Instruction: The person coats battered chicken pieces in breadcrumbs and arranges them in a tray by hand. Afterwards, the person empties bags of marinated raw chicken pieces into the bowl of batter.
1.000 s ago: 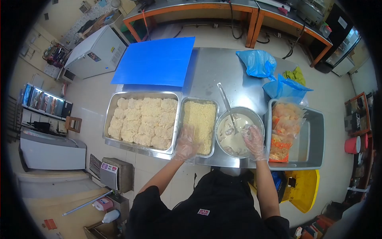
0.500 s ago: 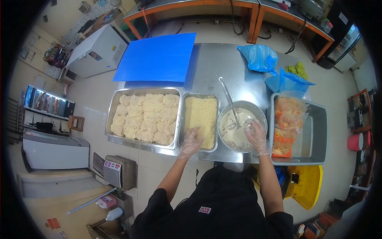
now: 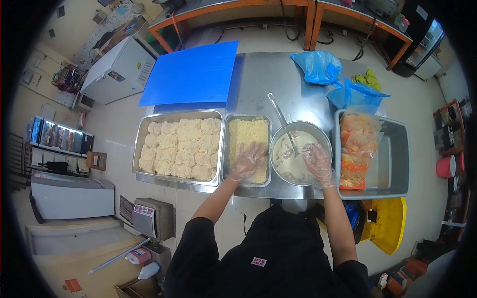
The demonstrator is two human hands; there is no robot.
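My left hand [image 3: 250, 160], in a clear plastic glove, lies with spread fingers on the crumbs [image 3: 247, 132] in the narrow metal tray [image 3: 270, 130]. My right hand [image 3: 316, 161], gloved too, is over the right side of a round metal bowl [image 3: 324, 133] of pale batter [image 3: 297, 168]. Its fingers are curled and partly coated; whether they hold anything is too small to tell. A metal ladle [image 3: 278, 110] leans in the bowl, its handle up and to the left. Crumb-coated pieces [image 3: 181, 147] fill the large metal tray [image 3: 137, 143] at the left.
Right of the bowl, a grey tub [image 3: 406, 158] holds plastic bags of orange food [image 3: 358, 134]. Blue plastic bags [image 3: 318, 67] and a green cloth [image 3: 366, 79] lie behind it. A blue board [image 3: 189, 74] lies at the back left of the metal table [image 3: 261, 74].
My left hand has moved up and right, from the tray's near-left edge onto the crumbs, with its fingers spreading. My right hand has stayed at the bowl's right side. The camera view has shifted slightly.
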